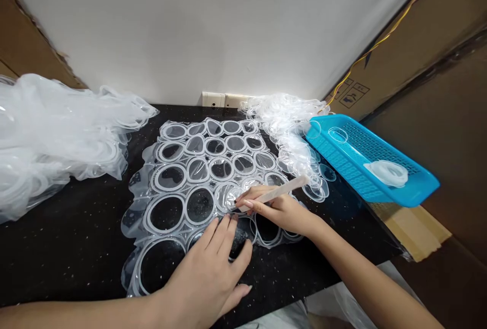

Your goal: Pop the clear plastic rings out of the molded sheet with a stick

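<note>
Left hand (pixel 205 273): flat, palm down, fingers (pixel 224 232) spread on the lower part of the sheet, arm coming in low from the left.
Left grip: open and wide, holding nothing, pressing down.
Right hand (pixel 279 212): angled in from lower right, wrist raised a little, resting on the sheet's right edge, just beside the left fingertips.
Right grip: narrow, pinching the stick between thumb and fingers.
Stick (pixel 276 192): flat, pale wood, low tilt, lower end at a clear ring, upper end pointing up and right.
Sheet (pixel 198 169): clear plastic with many round and oval ring shapes, lying flat on the worktop, under both hands; some openings show the dark surface through.
Worktop (pixel 76 263): black, speckled.
Left pile (pixel 49 141): large heap of clear plastic, on the worktop's left, spilling over its edge.
Scraps (pixel 283 116): clear ring offcuts, heaped just past the sheet's far right corner.
Tray (pixel 380 187): blue perforated plastic, tilted, at the worktop's right edge.
Coil (pixel 388 173): white plastic bundle in the tray.
Socket plate (pixel 224 100): cream, low on the far wall.
Wall (pixel 209 30): white, behind everything.
</note>
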`<state>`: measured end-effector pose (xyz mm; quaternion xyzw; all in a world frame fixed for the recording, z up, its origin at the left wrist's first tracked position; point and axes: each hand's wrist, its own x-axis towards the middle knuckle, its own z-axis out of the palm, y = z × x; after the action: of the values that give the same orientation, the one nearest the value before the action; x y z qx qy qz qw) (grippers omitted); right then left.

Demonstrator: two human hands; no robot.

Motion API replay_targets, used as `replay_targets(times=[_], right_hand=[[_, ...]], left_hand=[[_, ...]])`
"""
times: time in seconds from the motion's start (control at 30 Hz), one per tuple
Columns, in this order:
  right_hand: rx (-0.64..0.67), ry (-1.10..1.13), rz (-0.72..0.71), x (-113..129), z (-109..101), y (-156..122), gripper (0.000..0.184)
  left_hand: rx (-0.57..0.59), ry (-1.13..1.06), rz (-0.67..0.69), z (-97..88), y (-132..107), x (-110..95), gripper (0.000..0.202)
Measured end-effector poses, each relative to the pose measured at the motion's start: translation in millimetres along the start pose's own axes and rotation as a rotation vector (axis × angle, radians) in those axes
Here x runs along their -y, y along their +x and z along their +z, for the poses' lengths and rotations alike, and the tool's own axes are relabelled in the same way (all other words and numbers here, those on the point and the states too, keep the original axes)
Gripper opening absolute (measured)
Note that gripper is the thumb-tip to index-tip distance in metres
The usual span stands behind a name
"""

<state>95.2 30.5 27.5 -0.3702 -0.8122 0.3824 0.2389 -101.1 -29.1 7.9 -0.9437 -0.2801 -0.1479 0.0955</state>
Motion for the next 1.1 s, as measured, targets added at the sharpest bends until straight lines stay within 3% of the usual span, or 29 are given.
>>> replay_targets(times=[0.3,0.47,0.6,0.8,0.87,0.97,1.1], right_hand=[[0.045,-0.099,-0.095,2.4,-1.2,1.5,0.023],[0.089,-0.426,-0.183,14.8,4.4,-4.9,0.028],[0.025,-0.695,-0.313,15.7,17.9,-12.0,0.032],[0.013,-0.745,-0.381,8.1,20.6,-5.6,0.031],[-0.029,-0.739,-0.369,4.9,15.5,1.6,0.031],[-0.197,-0.675,-0.302,-4.7,1.0,14.6,0.032],[-0.429,-0.639,-0.161,-28.2,-33.4,27.7,0.031]], left_hand=[[0.094,-0.045,0.014,2.1,-1.6,-0.5,0.047],[0.077,-0.096,-0.06,3.5,-1.2,-2.8,0.047],[0.1,-0.138,-0.078,0.3,1.4,-2.2,0.046],[0.195,-0.176,-0.044,-4.2,3.1,-1.1,0.046],[0.196,-0.183,-0.014,-5.0,2.5,-0.8,0.044],[0.18,-0.186,0.013,-5.8,1.1,-0.6,0.043],[0.176,-0.174,0.031,-5.0,-1.7,-1.1,0.043]])
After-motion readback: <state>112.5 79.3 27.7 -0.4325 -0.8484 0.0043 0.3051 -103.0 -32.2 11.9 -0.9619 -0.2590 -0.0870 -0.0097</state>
